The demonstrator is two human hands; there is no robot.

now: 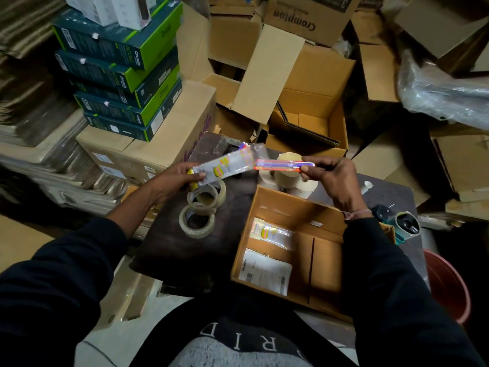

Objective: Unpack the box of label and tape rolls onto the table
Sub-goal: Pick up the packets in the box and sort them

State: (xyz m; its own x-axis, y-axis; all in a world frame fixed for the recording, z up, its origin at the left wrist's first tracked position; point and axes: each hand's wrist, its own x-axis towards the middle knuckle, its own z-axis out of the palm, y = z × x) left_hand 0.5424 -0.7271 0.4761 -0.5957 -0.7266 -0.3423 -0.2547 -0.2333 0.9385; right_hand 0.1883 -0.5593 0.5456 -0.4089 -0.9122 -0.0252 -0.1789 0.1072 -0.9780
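In the box (325, 215): packet (272, 233), paper (266, 271).

Stockroom: heaped cardboard cartons (312, 83), stacked boxed routers (119, 75).

Bare dark desk (190, 250) patch left of the open box (325, 263), near edge free for a hand. Further back, clear tape rolls (202, 207) block the middle; label rolls (288, 178) crowd behind the box's far wall. Box interior mostly open on its right half; a plastic packet (272, 233) and a paper slip (266, 271) lie left. Stacked cartons (148, 144) wall the desk's left-far side.
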